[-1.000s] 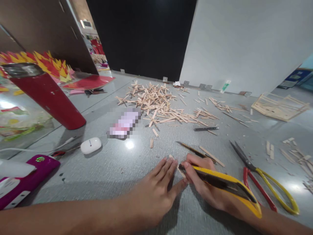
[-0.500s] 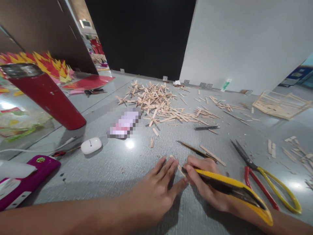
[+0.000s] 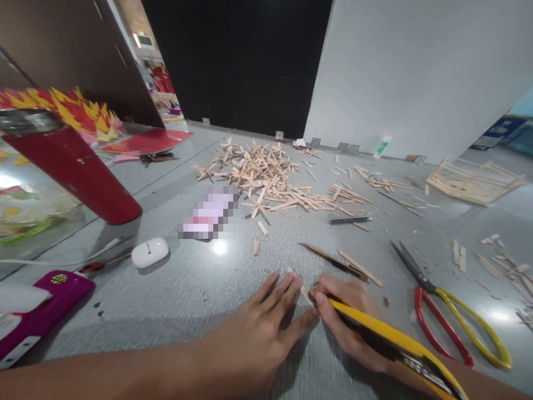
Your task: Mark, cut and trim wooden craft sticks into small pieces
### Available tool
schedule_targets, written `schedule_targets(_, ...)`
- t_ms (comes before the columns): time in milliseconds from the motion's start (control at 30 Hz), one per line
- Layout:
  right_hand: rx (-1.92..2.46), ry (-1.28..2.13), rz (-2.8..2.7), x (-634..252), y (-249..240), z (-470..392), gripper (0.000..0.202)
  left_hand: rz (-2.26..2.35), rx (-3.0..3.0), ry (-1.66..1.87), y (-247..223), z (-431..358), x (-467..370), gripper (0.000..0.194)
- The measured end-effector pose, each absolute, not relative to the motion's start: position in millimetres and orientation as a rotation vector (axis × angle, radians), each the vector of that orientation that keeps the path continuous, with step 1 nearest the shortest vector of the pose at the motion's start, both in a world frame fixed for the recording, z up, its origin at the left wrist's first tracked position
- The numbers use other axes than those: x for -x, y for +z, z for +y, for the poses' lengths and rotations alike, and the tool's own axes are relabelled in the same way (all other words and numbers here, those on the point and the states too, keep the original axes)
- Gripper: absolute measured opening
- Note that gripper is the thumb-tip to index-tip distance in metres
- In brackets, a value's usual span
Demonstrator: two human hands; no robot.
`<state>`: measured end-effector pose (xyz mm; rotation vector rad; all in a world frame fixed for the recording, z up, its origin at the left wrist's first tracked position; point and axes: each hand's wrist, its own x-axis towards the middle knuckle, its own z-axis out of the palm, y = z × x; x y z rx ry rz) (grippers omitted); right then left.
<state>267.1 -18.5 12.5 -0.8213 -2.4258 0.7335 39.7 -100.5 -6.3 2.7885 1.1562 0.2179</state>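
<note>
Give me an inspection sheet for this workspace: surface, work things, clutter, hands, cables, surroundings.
Surface: grey table, shiny, small scraps scattered on it.
Work things: wooden stick; yellow cutter, its tip hard to make out.
Clutter: stick pile ahead, scissors and pen to the right, red bottle to the left.
Hands: left hand lies over the stick; right hand grips the cutter.
Cables: white cable enters from the left edge.
Surroundings: black panel and pale panel behind the table.

Site: craft workspace; kind of building unclear. Evidence: grey bench [image 3: 233,278], upright black panel [image 3: 237,66] at its far edge, wood strips [image 3: 262,175] heaped before it; shears [image 3: 425,284], yellow hand tool [image 3: 375,326]; stick frame [image 3: 462,191] toward far right corner.
</note>
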Motion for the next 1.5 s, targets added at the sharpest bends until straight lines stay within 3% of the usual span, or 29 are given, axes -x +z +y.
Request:
schedule_targets(200, 0.746, 0.736, -2.425, -266, 17, -16, 0.028, 1.165, -2.765, 0.164, -1, -101, -36, 0.101)
schedule_targets(500, 0.689, 0.728, -2.395, -266, 13, -16, 0.025, 1.199, -2.744, 0.226, 3, -101, -34, 0.074)
schedule_targets(767, 0.730, 0.733, -2.374, -267, 12, -16, 0.024, 1.196, -2.822, 0.322, -2, -101, -34, 0.064)
schedule_targets(1067, 0.901, 0.939, -2.271, -267, 17, -15, 0.040, 1.193, -2.822, 0.381, -2, -101, -34, 0.061)
schedule_targets(1500, 0.957, 0.852, -2.295, -267, 26, -14, 0.046, 1.222, -2.816, 0.376, 0, -102, -35, 0.064)
